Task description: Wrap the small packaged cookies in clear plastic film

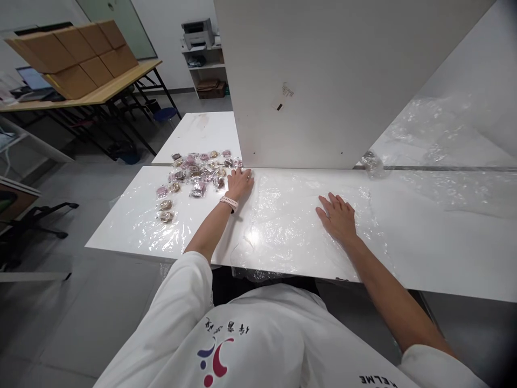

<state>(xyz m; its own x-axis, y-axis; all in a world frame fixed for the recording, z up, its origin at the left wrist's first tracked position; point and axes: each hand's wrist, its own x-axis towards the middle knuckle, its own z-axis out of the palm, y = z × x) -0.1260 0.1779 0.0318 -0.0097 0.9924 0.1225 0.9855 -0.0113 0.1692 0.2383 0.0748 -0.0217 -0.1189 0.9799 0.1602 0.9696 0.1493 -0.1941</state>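
A clear plastic sheet (pixel 283 221) lies spread over the middle of the white table, wrinkled and shiny. My right hand (pixel 338 216) rests on its right part, palm down with the fingers spread. At the sheet's far left edge is my left hand (pixel 240 185), fingers stretched out, with a pink band on the wrist. Just left of it sits a loose cluster of small wrapped pieces (pixel 196 171), pink, brown and tan, each in clear film. Two tan wrapped pieces (pixel 166 210) lie apart, closer to me. Neither hand holds anything visible.
A tall white panel (pixel 299 64) stands upright along the table's back edge. More clear plastic film (pixel 452 188) covers the right side. Beyond, cardboard boxes (pixel 76 54) stand on a wooden desk at left, and a printer (pixel 197 35) sits on a shelf.
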